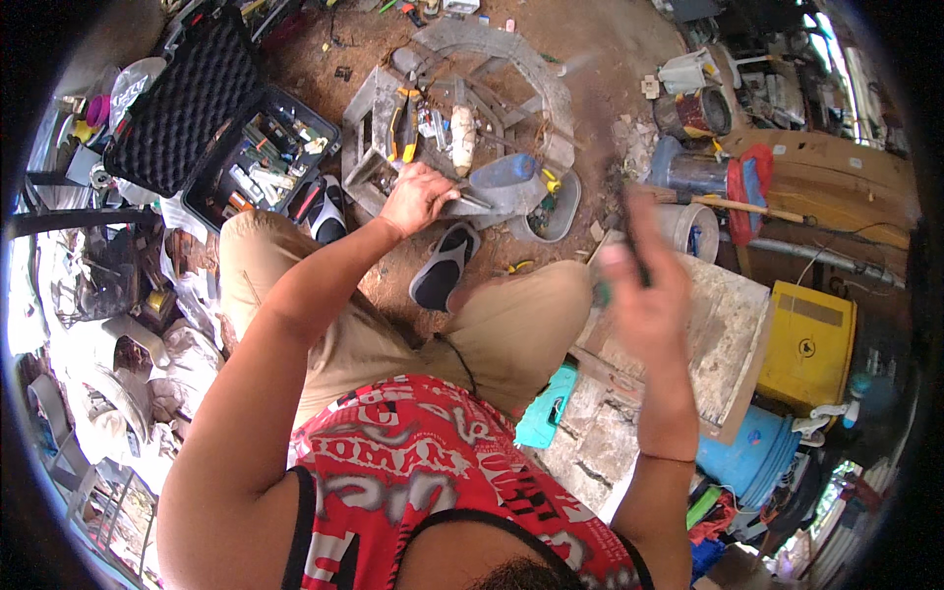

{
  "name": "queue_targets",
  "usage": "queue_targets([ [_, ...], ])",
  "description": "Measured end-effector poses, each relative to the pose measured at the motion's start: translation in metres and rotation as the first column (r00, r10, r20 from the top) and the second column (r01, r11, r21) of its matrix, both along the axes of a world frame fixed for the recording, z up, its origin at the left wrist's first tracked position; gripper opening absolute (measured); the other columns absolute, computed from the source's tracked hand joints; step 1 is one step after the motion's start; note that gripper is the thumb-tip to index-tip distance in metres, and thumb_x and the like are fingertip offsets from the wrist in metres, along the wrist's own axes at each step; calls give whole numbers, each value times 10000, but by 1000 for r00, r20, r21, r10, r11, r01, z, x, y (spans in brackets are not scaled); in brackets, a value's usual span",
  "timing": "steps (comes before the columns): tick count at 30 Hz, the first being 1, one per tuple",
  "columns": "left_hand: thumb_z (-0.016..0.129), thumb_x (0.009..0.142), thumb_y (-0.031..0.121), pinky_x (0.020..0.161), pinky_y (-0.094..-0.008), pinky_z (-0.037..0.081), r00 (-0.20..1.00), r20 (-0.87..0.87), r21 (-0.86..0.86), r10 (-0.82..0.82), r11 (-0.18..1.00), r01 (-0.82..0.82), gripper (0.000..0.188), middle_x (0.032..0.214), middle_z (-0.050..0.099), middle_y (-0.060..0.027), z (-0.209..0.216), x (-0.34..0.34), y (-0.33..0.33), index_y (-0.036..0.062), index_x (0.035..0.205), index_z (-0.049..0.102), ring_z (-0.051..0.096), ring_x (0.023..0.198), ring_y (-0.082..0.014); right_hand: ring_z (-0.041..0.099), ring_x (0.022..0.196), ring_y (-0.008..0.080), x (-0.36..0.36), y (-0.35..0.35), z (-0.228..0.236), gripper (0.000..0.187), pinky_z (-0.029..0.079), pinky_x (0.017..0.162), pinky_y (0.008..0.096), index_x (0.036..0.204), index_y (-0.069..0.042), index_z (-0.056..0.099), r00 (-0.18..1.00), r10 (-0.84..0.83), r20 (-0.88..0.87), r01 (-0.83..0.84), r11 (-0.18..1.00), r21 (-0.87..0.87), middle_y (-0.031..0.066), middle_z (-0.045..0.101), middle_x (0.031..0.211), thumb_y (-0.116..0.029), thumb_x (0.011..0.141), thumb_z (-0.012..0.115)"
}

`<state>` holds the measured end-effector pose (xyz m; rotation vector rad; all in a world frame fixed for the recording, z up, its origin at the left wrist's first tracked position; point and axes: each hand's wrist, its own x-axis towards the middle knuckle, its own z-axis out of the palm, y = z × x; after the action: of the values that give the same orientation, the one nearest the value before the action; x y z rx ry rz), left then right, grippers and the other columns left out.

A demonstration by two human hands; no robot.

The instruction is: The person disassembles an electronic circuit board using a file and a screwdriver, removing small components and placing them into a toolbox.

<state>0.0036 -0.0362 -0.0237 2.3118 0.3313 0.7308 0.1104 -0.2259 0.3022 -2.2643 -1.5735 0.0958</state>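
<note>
Fingers [438,185] of left hand [419,197] closed around slim grey metal rod [475,203] jutting right of them, right hand [649,300] gripping long dark motion-blurred tool [634,231] extending ahead of its fingers, yellow-and-black-handled pliers [396,128] beyond left fingers.

Red, white-lettered shirt [413,457] — tan trousers [516,324] — yellow and black pliers [410,138], grey frame [482,37]

right hand [644,295]: blurred | dark tool [628,218]: blurred, kind unclear | metal rod [476,202]: partly hidden
</note>
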Motion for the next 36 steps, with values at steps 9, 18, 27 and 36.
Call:
queue_targets([
  [9,655,859,232,823,-393,419,998,52,1,-40,999,40,154,831,638,-84,2,3,0,79,862,669,567,851,-295,578,781,168,4,-24,-25,346,487,727,295,1232,-21,564,993,-29,112,2,974,228,71,614,990,-202,936,567],
  [18,641,866,275,823,-415,412,999,24,6,-27,1000,27,198,825,621,-70,1,0,1,85,810,649,548,852,-289,485,690,53,-2,11,-39,535,429,630,222,1299,-26,516,771,-92,-630,240,959,153,-67,466,755,-145,826,737],
  [27,666,847,213,769,-400,445,998,43,38,51,998,-53,176,766,611,-90,50,-19,5,62,765,630,560,787,-301,525,689,64,24,15,-98,526,468,634,237,1362,-36,438,487,27,-873,399,883,249,-23,537,781,-241,917,630],
  [36,645,861,170,723,-400,433,990,-9,124,138,983,-136,137,736,590,-103,109,-46,36,49,797,637,534,728,-316,571,1101,390,31,55,-237,630,457,943,438,1372,9,402,686,-640,-346,485,757,-438,273,564,1203,-192,814,615],
])
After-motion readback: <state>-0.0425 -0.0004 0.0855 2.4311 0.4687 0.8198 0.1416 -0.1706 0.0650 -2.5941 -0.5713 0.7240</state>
